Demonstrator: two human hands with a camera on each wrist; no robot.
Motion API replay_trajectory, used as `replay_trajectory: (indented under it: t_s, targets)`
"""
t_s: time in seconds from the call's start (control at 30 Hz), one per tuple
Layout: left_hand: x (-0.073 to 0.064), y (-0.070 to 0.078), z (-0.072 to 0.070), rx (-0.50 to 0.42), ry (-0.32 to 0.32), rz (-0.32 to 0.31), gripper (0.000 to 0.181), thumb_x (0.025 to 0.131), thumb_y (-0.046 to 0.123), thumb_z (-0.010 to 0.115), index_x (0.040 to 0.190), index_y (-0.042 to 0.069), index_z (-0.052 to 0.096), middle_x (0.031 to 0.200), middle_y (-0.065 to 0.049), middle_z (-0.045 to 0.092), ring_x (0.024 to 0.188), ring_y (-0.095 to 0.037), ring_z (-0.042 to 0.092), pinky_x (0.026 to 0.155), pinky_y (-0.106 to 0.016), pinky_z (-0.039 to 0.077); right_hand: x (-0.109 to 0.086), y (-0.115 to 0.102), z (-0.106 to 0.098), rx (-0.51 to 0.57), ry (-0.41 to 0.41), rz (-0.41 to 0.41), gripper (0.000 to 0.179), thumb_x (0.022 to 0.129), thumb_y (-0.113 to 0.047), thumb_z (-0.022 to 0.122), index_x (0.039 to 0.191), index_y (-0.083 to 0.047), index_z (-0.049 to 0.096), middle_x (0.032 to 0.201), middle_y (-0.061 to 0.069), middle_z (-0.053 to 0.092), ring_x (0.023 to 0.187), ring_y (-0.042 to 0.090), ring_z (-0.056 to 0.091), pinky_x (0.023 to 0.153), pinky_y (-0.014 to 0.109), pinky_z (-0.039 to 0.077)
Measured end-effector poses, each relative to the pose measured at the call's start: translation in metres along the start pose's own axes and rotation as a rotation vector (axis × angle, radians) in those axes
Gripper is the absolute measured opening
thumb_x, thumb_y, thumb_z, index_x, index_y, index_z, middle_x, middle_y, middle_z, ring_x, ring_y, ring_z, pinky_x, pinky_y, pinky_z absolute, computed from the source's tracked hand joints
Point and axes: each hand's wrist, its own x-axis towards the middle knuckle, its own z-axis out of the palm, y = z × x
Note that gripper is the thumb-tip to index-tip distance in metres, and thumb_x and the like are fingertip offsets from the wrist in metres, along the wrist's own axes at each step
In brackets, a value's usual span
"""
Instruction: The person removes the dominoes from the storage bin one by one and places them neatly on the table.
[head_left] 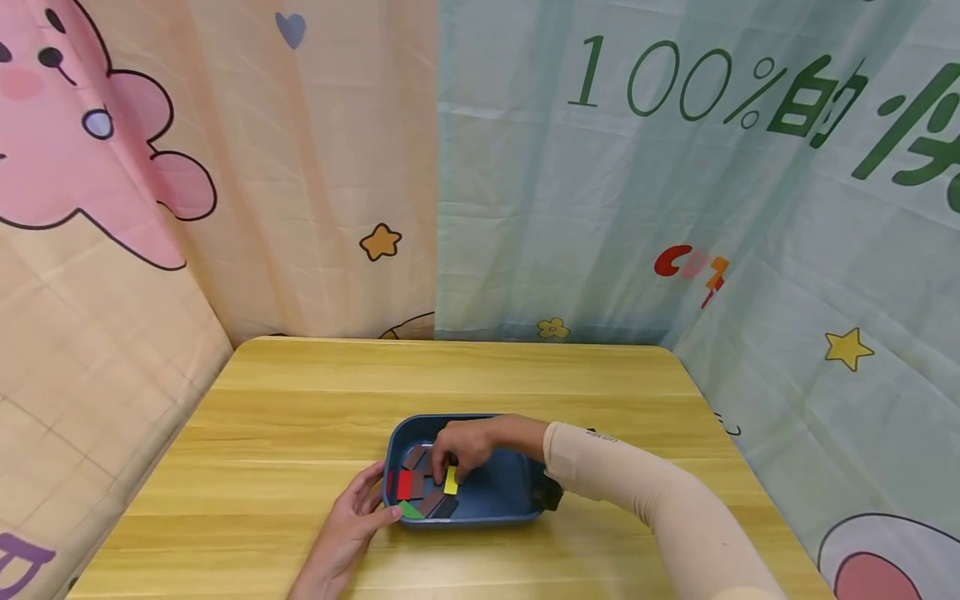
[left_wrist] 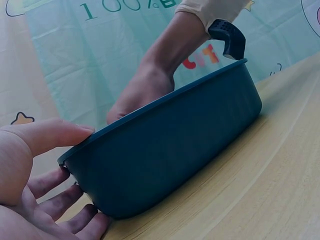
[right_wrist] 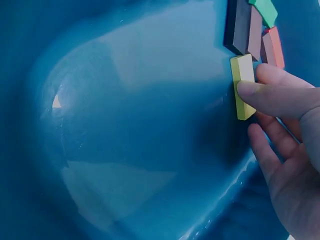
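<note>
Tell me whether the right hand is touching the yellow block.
Touching. The right wrist view shows it: the right hand has its thumb lying across the yellow block, with no gap between them.

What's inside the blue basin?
The blue basin holds a yellow block, pinched by the right hand, plus a red block, a green block and dark blocks. Anything beneath that hand is hidden.
</note>
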Motion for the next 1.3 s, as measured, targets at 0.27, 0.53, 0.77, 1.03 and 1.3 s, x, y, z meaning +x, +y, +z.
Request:
replay_trajectory:
  t_s: [0.27,0.53,0.77,1.03,1.3]
  targets:
    - [0.001,0.000,0.000,-0.004,0.006,-0.006,0.078,0.085,-0.011,0.071,0.154,-0.004,0.035,0.161,-0.023,0.033,0.143,-0.040,0.034,0.095,-0.024,0.048,-0.001,0.001,0.005,-0.033,-0.003,0.038,0.012,0.089,-0.009,0.083,0.098,-0.014,0.077,0.083,-0.014,0.062,0.075,0.000,0.053,0.069,0.012,0.044]
    - [0.001,0.000,0.000,-0.005,-0.004,0.004,0.079,0.084,-0.011,0.071,0.154,-0.004,0.035,0.161,-0.023,0.033,0.144,-0.040,0.032,0.096,-0.024,0.047,-0.003,-0.003,0.002,0.000,-0.004,0.062,0.019,0.088,-0.009,0.084,0.087,-0.016,0.066,0.077,-0.009,0.056,0.069,0.003,0.049,0.064,0.015,0.042]
    - [-0.001,-0.001,0.000,0.005,-0.004,0.011,0.078,0.085,-0.010,0.071,0.154,-0.005,0.035,0.161,-0.025,0.032,0.146,-0.044,0.030,0.096,-0.024,0.047,-0.009,-0.006,-0.007,0.118,0.014,0.072,0.022,0.088,-0.006,0.083,0.085,-0.013,0.063,0.076,-0.007,0.054,0.069,0.005,0.051,0.065,0.017,0.044]
    - [0.000,-0.001,0.000,0.003,-0.001,0.020,0.077,0.085,-0.011,0.071,0.154,-0.005,0.036,0.160,-0.025,0.033,0.144,-0.043,0.032,0.096,-0.023,0.047,-0.016,-0.007,-0.018,0.213,0.040,0.074,0.020,0.090,-0.004,0.080,0.087,-0.012,0.062,0.077,-0.005,0.054,0.070,0.007,0.052,0.067,0.019,0.046]
    - [-0.001,-0.001,-0.001,-0.007,0.008,0.007,0.077,0.084,-0.011,0.071,0.153,-0.004,0.038,0.159,-0.024,0.035,0.145,-0.042,0.033,0.097,-0.025,0.047,-0.032,-0.009,-0.024,0.303,0.108,0.091,0.018,0.092,-0.004,0.078,0.091,-0.011,0.062,0.079,-0.004,0.055,0.072,0.010,0.053,0.069,0.022,0.049]
